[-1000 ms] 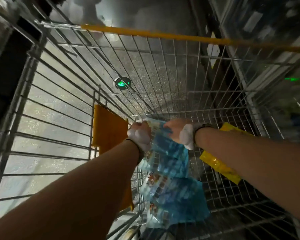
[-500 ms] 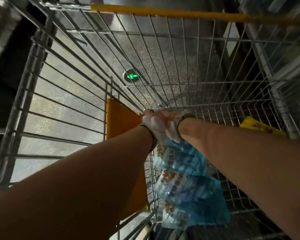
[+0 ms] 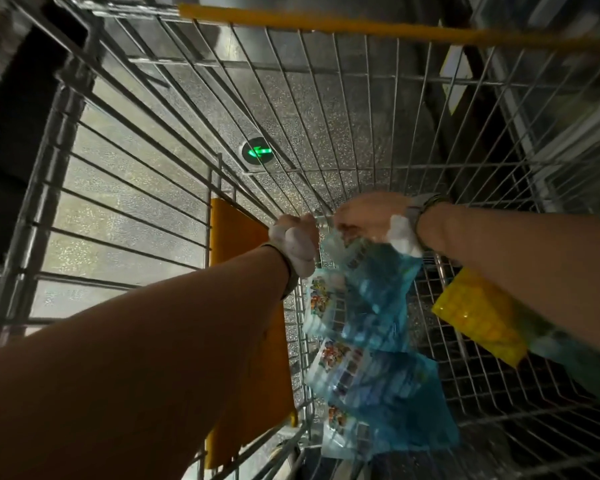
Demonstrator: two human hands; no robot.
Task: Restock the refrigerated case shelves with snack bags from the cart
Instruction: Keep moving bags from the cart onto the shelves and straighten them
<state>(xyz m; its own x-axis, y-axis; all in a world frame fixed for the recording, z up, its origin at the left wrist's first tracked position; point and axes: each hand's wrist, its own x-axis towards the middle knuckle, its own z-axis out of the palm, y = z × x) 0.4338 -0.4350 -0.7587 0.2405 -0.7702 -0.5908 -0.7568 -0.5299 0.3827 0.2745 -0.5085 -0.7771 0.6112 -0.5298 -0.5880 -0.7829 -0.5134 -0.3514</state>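
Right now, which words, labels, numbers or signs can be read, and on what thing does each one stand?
No words or numbers are legible.
Green arrow sign: a lit arrow pointing left, on the floor seen through the cart; no text.
Blue snack bags: colourful print, too blurred to read.
Yellow bag: print too blurred to read.
Orange panel: no text visible.

A round floor marker point(image 3: 257, 151) with a glowing green arrow sits on the speckled floor point(image 3: 125, 209). An orange flap point(image 3: 236, 233) hangs at the wire wall.
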